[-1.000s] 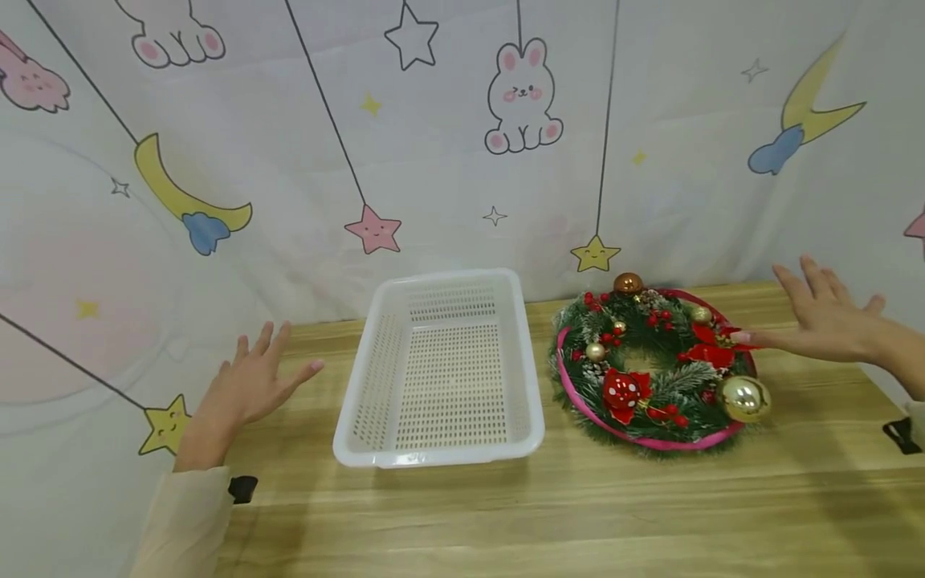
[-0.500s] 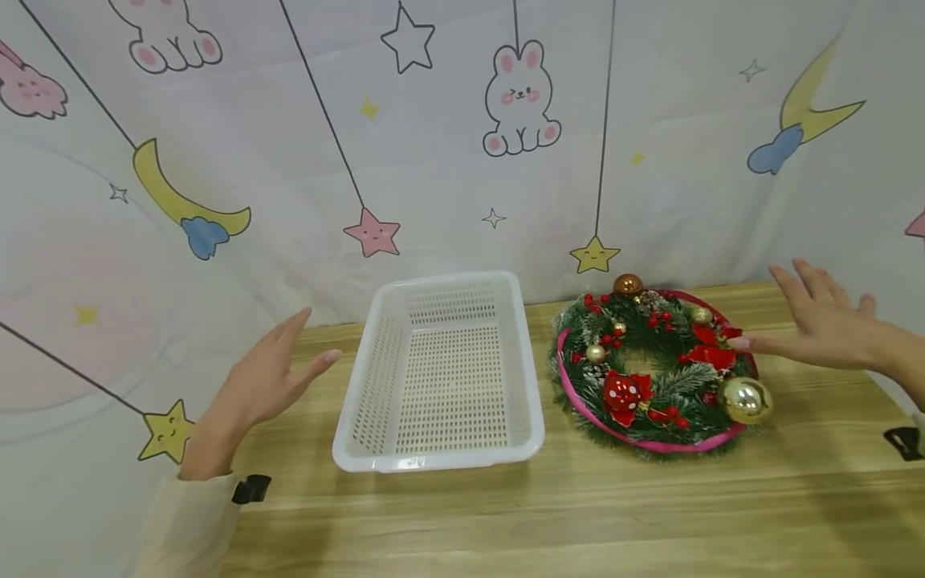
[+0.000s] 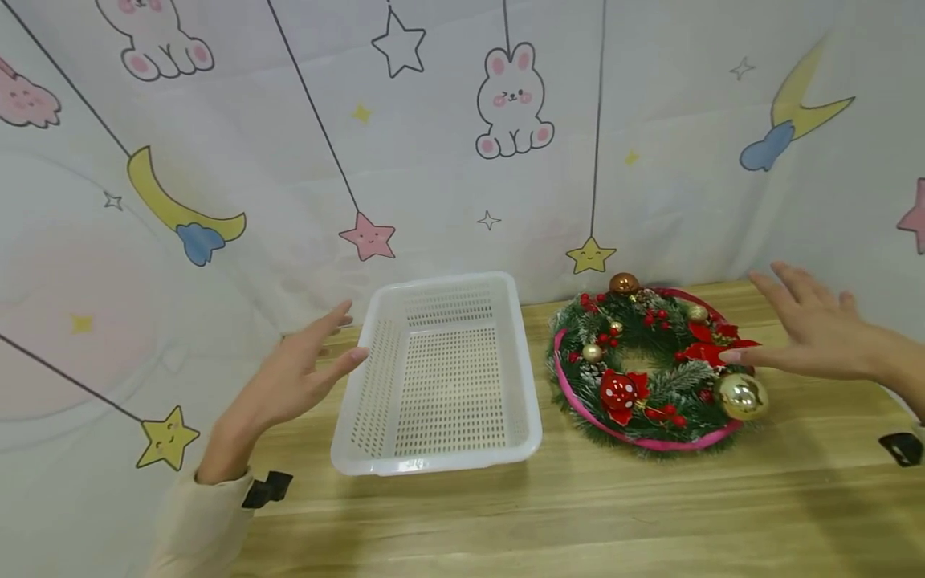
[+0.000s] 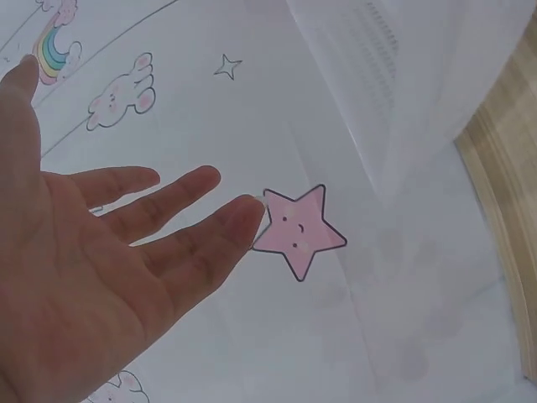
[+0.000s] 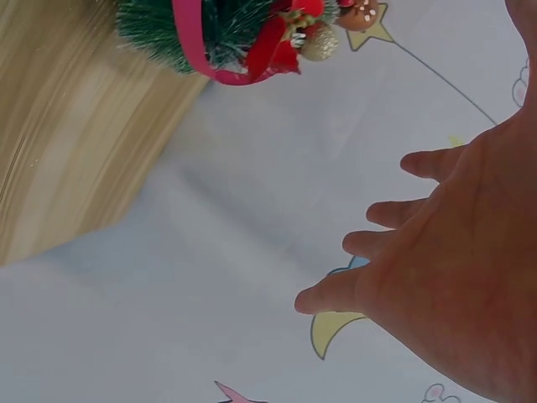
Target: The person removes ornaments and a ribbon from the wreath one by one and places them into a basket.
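A white plastic basket (image 3: 433, 464) with slotted walls and floor sits on the wooden table. My left hand (image 3: 289, 381) is beside its left rim, fingers extended, thumb tip overlapping the rim in the head view. In the left wrist view the left hand (image 4: 126, 243) shows a bare palm. To the basket's right lies a green Christmas wreath (image 3: 600, 409), trimmed with pink ribbon, red berries, red flowers and gold baubles. My right hand (image 3: 831, 333) hovers at the wreath's right side, fingers spread, thumb overlapping a red flower. The right wrist view shows the right hand (image 5: 453, 260) holding nothing.
A pale cloth backdrop (image 3: 433, 160) printed with rabbits, stars and moons hangs directly behind the table and along its left side. The wooden table (image 3: 542, 522) extends in front of the basket and wreath. Black straps (image 3: 267, 489) are at the wrists.
My left hand has moved right, from out to the side up to the basket's left rim. The right hand has shifted slightly left over the wreath's edge. Basket and wreath stay in place.
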{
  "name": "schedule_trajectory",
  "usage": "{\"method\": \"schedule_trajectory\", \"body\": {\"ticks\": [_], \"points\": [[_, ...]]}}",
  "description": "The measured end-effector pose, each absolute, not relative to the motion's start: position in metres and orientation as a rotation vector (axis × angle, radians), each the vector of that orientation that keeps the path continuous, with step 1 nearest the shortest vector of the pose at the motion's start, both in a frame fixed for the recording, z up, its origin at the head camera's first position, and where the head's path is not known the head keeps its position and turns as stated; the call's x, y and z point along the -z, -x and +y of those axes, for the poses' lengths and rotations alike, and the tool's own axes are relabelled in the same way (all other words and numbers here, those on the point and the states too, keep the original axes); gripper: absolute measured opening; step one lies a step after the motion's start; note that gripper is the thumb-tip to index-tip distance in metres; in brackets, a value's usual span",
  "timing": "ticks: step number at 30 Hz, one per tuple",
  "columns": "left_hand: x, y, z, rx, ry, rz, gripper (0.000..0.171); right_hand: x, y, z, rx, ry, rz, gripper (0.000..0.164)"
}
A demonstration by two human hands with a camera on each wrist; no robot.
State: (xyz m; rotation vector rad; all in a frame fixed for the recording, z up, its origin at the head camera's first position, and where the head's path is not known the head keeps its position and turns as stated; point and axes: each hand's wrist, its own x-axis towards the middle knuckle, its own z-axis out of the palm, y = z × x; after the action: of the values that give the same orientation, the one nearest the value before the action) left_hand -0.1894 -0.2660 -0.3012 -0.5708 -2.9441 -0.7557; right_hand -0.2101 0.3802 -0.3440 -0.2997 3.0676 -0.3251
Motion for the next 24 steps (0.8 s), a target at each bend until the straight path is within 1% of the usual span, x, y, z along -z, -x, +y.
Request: {"method": "schedule_trajectory", "body": {"ticks": [3,8,15,24], "points": [[0.298,0.189,-0.257,0.855,0.659,-2.904,0.078,0.342,0.204,0.374,0.320,0.337,3.080,0.125],[0.289,0.186,-0.240,0.924,0.744,-2.906,0.077,0.341,0.194,0.363,0.295,0.422,3.132,0.127],[0.279,0.187,-0.216,0.960,0.871,-2.913,0.071,0.341,0.182,0.348,0.426,0.598,3.149,0.124],[0.269,0.194,-0.184,0.963,1.055,-2.847,0.054,0.343,0.164,0.330,0.454,0.634,3.108,0.127]]}}
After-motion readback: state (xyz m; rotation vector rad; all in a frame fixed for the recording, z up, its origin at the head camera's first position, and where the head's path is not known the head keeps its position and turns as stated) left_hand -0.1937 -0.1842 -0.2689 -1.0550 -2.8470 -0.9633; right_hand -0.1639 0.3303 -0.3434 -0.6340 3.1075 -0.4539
